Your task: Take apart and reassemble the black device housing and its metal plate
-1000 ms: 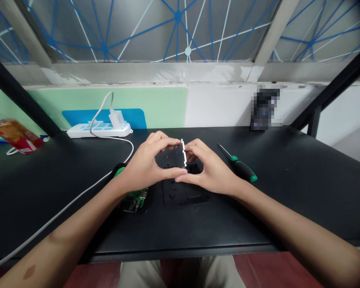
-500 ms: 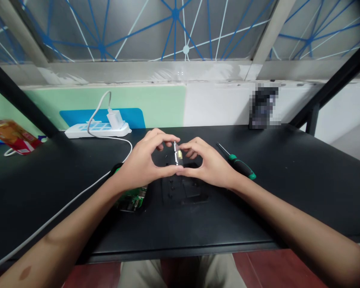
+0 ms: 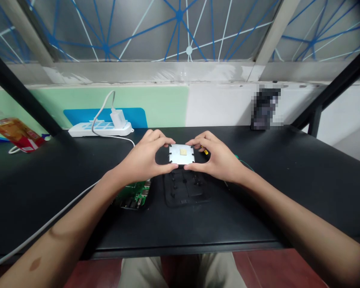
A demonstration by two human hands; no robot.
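Observation:
A small silver-white square metal plate [image 3: 175, 154] with dark notches along its sides is held up between both hands, its flat face towards me. A beige square pad [image 3: 183, 152] sits at its middle. My left hand [image 3: 144, 156] grips the left edge between thumb and fingertips. My right hand [image 3: 217, 158] pinches the right side likewise; a small yellow piece [image 3: 204, 150] shows under its fingers, and I cannot tell what it is. Below lies a black plastic case part [image 3: 184, 199] with posts. A green circuit board [image 3: 135, 194] lies partly hidden beneath my left forearm.
A white power strip [image 3: 102, 130] with a plugged-in charger [image 3: 118, 119] stands at the back left, its white cable [image 3: 57, 221] running across the black table [image 3: 303, 192]. A drink bottle [image 3: 19, 132] leans at the far left. A pixelated dark object [image 3: 264, 109] rests against the wall.
The plate has turned from edge-on to showing its broad face with the pad. My right hand has shifted right, and the green-and-black screwdriver is now mostly hidden behind it.

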